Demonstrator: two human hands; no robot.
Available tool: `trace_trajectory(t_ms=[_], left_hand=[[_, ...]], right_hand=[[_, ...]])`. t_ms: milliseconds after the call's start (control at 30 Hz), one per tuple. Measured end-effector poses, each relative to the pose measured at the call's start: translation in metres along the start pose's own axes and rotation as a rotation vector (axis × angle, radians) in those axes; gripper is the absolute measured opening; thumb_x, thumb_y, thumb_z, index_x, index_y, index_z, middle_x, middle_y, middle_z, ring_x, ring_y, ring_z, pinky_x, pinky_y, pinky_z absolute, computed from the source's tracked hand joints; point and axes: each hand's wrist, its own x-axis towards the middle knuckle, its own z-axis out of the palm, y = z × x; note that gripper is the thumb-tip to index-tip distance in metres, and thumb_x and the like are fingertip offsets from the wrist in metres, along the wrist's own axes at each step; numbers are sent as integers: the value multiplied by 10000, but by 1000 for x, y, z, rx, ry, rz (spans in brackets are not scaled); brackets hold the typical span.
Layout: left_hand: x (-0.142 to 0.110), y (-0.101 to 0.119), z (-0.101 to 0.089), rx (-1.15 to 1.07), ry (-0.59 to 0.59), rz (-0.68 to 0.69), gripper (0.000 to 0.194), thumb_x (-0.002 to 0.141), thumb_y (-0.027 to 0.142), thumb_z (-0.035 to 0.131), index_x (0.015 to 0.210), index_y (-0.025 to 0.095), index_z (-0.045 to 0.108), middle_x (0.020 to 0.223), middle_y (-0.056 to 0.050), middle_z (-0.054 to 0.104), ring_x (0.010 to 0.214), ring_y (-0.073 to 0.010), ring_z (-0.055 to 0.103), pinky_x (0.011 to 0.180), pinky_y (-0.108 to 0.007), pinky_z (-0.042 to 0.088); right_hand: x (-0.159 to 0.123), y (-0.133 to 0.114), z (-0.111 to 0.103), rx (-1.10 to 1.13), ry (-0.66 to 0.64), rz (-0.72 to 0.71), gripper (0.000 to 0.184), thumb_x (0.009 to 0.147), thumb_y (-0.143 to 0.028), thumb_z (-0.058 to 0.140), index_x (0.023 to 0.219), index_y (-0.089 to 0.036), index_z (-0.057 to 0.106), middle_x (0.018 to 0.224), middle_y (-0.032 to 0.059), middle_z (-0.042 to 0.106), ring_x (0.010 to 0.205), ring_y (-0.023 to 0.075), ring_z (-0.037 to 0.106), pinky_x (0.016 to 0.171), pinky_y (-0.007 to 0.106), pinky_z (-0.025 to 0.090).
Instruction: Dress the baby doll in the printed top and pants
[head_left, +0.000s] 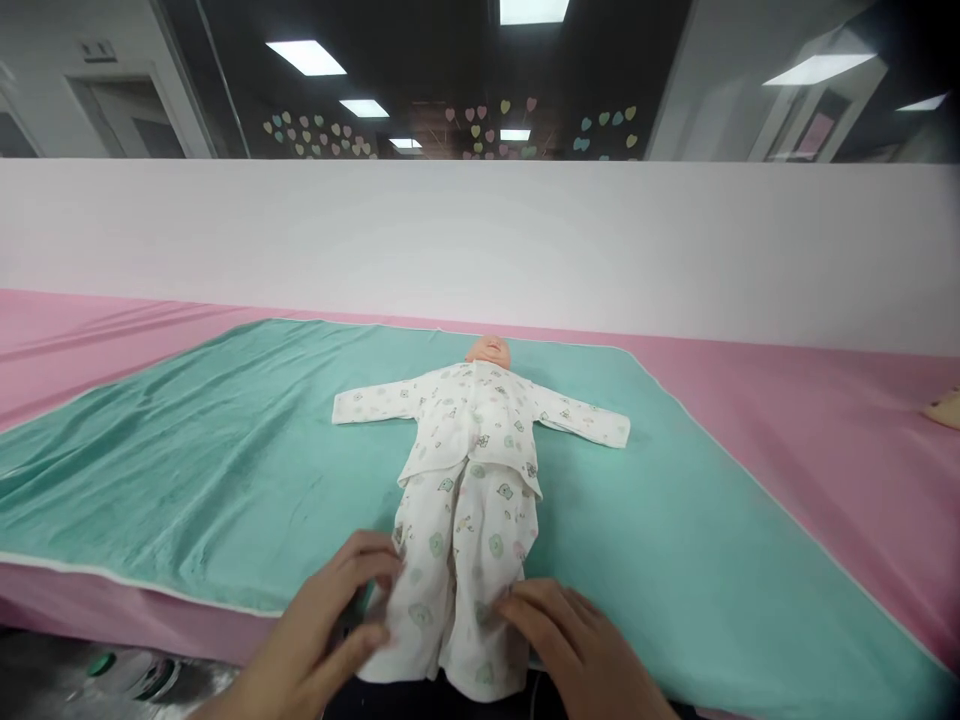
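Note:
A baby doll (489, 352) lies on its back on a teal blanket (225, 460), head away from me, arms spread. It wears a white patterned shirt (472, 415) and matching white trousers (461, 570). My left hand (330, 625) pinches the lower end of the left trouser leg between thumb and fingers. Over on the other side, my right hand (577, 640) grips the lower end of the right trouser leg with fingers curled on the cloth. The doll's feet are hidden inside the trousers.
The blanket lies on a pink-covered table (825, 420) with a white wall panel (480, 240) behind it. A pale object (946, 408) sits at the far right edge. Dark floor with a green thing (101, 662) shows at lower left.

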Motion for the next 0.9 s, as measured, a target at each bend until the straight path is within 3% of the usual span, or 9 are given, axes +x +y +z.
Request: trace_trajectory(t_ms=[100, 167, 367, 533, 700, 800, 900], left_hand=[[-29, -4, 6, 137, -21, 103, 482, 780, 411, 564, 1230, 327, 414, 1125, -76, 533, 1009, -235, 537, 823, -311, 489], [-38, -9, 13, 234, -8, 169, 583, 727, 370, 642, 1256, 332, 400, 1097, -74, 550, 980, -225, 555, 815, -288, 500], [-26, -1, 34, 189, 66, 179, 453, 773, 163, 549, 1188, 295, 426, 1030, -75, 552, 941, -180, 571, 779, -235, 510], [-2, 15, 40, 183, 163, 140, 433, 768, 90, 489, 1147, 296, 453, 1059, -62, 531, 943, -180, 563, 793, -264, 498], [23, 17, 36, 138, 201, 77, 327, 787, 106, 489, 1064, 278, 508, 1019, -55, 509, 885, -168, 554, 744, -257, 503], [25, 13, 37, 99, 175, 78, 258, 812, 106, 457, 1008, 258, 527, 950, -52, 516, 825, -152, 552, 695, -234, 499], [19, 10, 40, 109, 82, 183, 273, 835, 75, 389, 978, 255, 537, 890, -49, 536, 797, -148, 542, 688, -245, 486]], right_hand=[[-7, -14, 24, -38, 133, 8, 590, 730, -417, 601, 1230, -205, 369, 999, 113, 596, 877, 243, 592, 699, 321, 506], [-2, -18, 37, -45, 168, 71, 558, 688, -278, 605, 1202, -210, 399, 984, 111, 579, 873, 253, 582, 694, 338, 504], [14, -25, 45, 73, 139, 93, 480, 615, -166, 545, 1090, -206, 485, 859, 66, 521, 702, 191, 548, 583, 297, 504], [20, -22, 24, 187, 151, 231, 401, 660, -66, 474, 1022, -234, 516, 908, 56, 470, 775, 169, 525, 673, 273, 504], [27, -4, 11, 100, 178, 377, 370, 706, -79, 468, 1026, -259, 516, 983, 64, 442, 812, 184, 519, 671, 297, 501], [23, 3, 15, 20, 166, 295, 459, 683, -23, 398, 1076, -238, 498, 948, 73, 441, 767, 171, 516, 642, 285, 496], [14, 3, 19, -66, 139, 132, 442, 716, -16, 349, 1094, -200, 486, 858, 71, 466, 708, 157, 507, 622, 265, 487]])
